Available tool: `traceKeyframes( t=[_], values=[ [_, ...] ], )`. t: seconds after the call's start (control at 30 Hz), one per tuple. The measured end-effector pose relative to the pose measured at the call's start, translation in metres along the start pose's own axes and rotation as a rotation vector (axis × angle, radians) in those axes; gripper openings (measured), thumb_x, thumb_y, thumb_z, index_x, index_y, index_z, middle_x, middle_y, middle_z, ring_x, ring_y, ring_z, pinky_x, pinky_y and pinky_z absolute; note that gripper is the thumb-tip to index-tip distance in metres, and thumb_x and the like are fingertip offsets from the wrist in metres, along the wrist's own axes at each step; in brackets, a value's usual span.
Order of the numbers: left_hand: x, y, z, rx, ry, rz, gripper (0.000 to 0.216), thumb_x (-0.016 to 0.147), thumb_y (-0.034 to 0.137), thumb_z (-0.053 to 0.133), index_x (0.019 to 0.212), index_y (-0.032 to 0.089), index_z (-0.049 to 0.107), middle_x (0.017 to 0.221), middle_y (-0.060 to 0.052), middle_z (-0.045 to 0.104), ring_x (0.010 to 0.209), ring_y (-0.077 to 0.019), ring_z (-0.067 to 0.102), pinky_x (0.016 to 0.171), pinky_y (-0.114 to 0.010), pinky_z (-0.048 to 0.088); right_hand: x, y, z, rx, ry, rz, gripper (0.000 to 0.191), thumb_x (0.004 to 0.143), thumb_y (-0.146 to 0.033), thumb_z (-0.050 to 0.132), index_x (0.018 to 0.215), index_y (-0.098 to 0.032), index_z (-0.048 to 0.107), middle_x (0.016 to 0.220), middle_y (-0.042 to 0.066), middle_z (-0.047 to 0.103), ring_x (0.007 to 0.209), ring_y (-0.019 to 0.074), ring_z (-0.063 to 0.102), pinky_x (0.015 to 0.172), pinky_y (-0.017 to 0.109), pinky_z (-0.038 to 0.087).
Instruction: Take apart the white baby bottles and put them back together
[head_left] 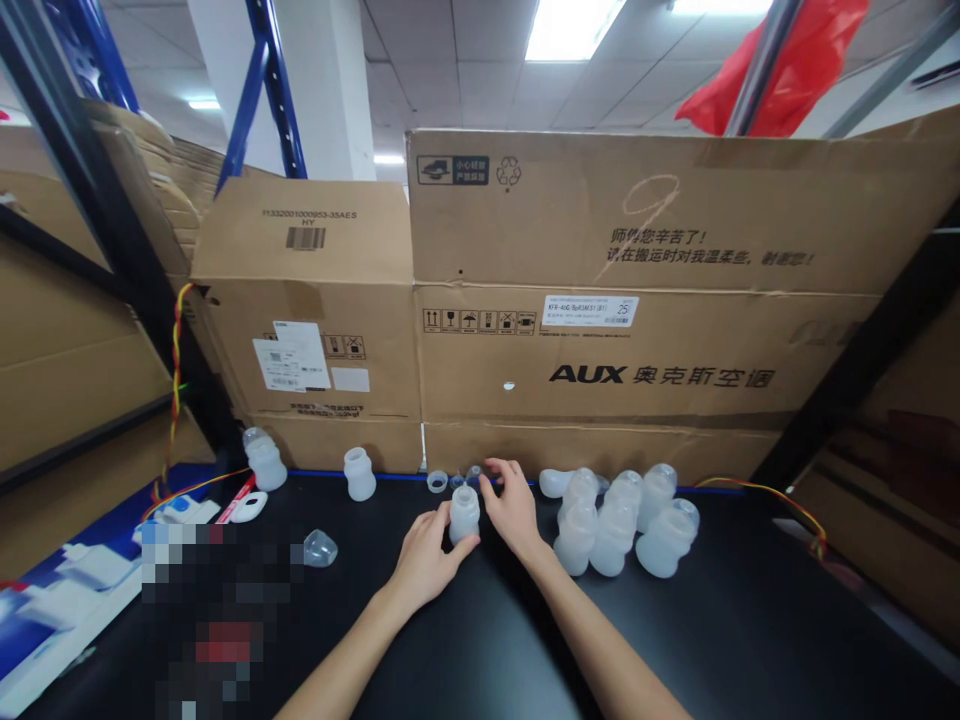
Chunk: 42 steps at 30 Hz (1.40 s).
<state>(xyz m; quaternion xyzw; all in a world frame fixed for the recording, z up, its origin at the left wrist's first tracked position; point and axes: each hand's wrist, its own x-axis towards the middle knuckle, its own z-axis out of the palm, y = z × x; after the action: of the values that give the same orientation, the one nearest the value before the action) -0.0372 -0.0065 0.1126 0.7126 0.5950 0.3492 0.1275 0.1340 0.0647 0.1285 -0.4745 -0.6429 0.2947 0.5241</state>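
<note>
My left hand (431, 552) is closed round the lower part of a small translucent baby bottle (465, 517), which stands upright near the middle of the black table. Its thumb and fingers sit on either side of the bottle. My right hand (514, 502) reaches past the bottle, fingers apart, with the tips beside a small clear cap (475, 476). Whether they touch the cap, I cannot tell. Left of that cap lie another small clear piece (457, 482) and a whitish ring (436, 482). Several similar bottles with tops (613, 535) stand grouped to the right.
An open-necked bottle (360, 475) and a capped bottle (265, 460) stand at the back left, with a clear dome cover (320, 548) nearer. A white oval object (249, 507) lies by a red pen-like stick (237, 497). Cardboard (600, 400) walls the back edge; black posts (817, 370) flank it.
</note>
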Motion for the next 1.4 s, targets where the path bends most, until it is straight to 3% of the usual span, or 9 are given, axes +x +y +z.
traceKeyframes(
  t=[0.13, 0.33, 0.57, 0.7, 0.77, 0.93, 1.03, 1.23, 1.4],
  values=[
    [0.001, 0.000, 0.000, -0.009, -0.010, -0.026, 0.037, 0.085, 0.046, 0.074, 0.114, 0.024, 0.069, 0.107, -0.009, 0.079, 0.104, -0.0310, 0.072, 0.093, -0.041, 0.054, 0.011, 0.003, 0.006, -0.190, -0.017, -0.014, 0.034, 0.083, -0.032, 0.074, 0.116, -0.023, 0.072, 0.115, 0.010, 0.066, 0.102, 0.0271, 0.062, 0.087, 0.034, 0.047],
    [0.002, 0.003, -0.005, -0.014, -0.017, -0.065, 0.034, 0.081, 0.040, 0.080, 0.112, 0.027, 0.074, 0.112, -0.005, 0.079, 0.108, -0.0290, 0.071, 0.097, -0.038, 0.053, 0.016, -0.007, 0.008, -0.324, -0.060, 0.017, 0.020, 0.081, -0.022, 0.073, 0.102, -0.021, 0.074, 0.103, 0.009, 0.072, 0.098, 0.0258, 0.067, 0.082, 0.031, 0.047],
    [0.004, 0.007, -0.007, -0.030, -0.020, -0.092, 0.030, 0.080, 0.039, 0.081, 0.105, 0.024, 0.076, 0.107, -0.005, 0.080, 0.107, -0.0282, 0.071, 0.099, -0.038, 0.051, 0.034, -0.068, -0.036, -0.241, -0.087, -0.059, 0.029, 0.088, -0.042, 0.070, 0.110, -0.023, 0.069, 0.107, 0.004, 0.075, 0.095, 0.0194, 0.070, 0.086, 0.030, 0.053],
    [0.004, 0.006, -0.006, -0.038, -0.032, -0.089, 0.034, 0.079, 0.041, 0.082, 0.109, 0.025, 0.076, 0.112, -0.005, 0.080, 0.108, -0.0283, 0.071, 0.099, -0.039, 0.052, 0.026, -0.104, -0.053, -0.158, -0.193, -0.165, 0.030, 0.089, -0.043, 0.071, 0.113, -0.025, 0.068, 0.104, 0.000, 0.074, 0.092, 0.0148, 0.070, 0.085, 0.025, 0.053],
    [0.004, 0.005, -0.006, -0.039, -0.036, -0.084, 0.035, 0.080, 0.041, 0.081, 0.111, 0.027, 0.076, 0.115, -0.004, 0.079, 0.110, -0.0282, 0.071, 0.100, -0.039, 0.052, 0.019, -0.112, -0.055, -0.221, -0.289, -0.199, 0.027, 0.091, -0.040, 0.070, 0.113, -0.026, 0.067, 0.106, -0.001, 0.074, 0.096, 0.0143, 0.070, 0.085, 0.024, 0.052],
    [0.004, 0.006, -0.006, -0.028, -0.032, -0.064, 0.036, 0.081, 0.044, 0.080, 0.112, 0.026, 0.076, 0.114, -0.005, 0.079, 0.109, -0.0289, 0.072, 0.098, -0.040, 0.054, 0.012, -0.110, -0.051, -0.493, -0.495, -0.196, 0.028, 0.086, -0.027, 0.075, 0.113, -0.027, 0.068, 0.108, -0.001, 0.074, 0.091, 0.0157, 0.069, 0.078, 0.025, 0.048],
    [0.004, 0.005, -0.005, -0.016, -0.016, -0.045, 0.036, 0.080, 0.044, 0.082, 0.111, 0.027, 0.076, 0.113, -0.004, 0.079, 0.107, -0.0280, 0.072, 0.098, -0.040, 0.054, 0.011, -0.109, -0.048, -0.577, -0.511, -0.183, 0.031, 0.086, -0.026, 0.074, 0.116, -0.028, 0.069, 0.107, 0.000, 0.075, 0.089, 0.0173, 0.070, 0.076, 0.026, 0.045],
    [0.004, -0.001, 0.001, 0.035, 0.027, 0.006, 0.037, 0.078, 0.044, 0.085, 0.109, 0.026, 0.076, 0.113, -0.004, 0.080, 0.108, -0.0290, 0.073, 0.097, -0.042, 0.056, 0.003, -0.124, -0.040, -0.759, -0.492, -0.116, 0.035, 0.083, -0.026, 0.069, 0.119, -0.028, 0.071, 0.110, 0.004, 0.075, 0.103, 0.0254, 0.070, 0.081, 0.030, 0.045],
    [0.000, 0.001, 0.001, 0.108, 0.065, 0.146, 0.039, 0.080, 0.044, 0.084, 0.113, 0.025, 0.074, 0.112, -0.003, 0.080, 0.104, -0.0261, 0.074, 0.092, -0.039, 0.059, 0.003, -0.131, -0.045, -0.858, -0.509, -0.080, 0.034, 0.083, -0.031, 0.069, 0.117, -0.029, 0.071, 0.108, 0.005, 0.075, 0.101, 0.0261, 0.071, 0.079, 0.030, 0.045]
  ],
)
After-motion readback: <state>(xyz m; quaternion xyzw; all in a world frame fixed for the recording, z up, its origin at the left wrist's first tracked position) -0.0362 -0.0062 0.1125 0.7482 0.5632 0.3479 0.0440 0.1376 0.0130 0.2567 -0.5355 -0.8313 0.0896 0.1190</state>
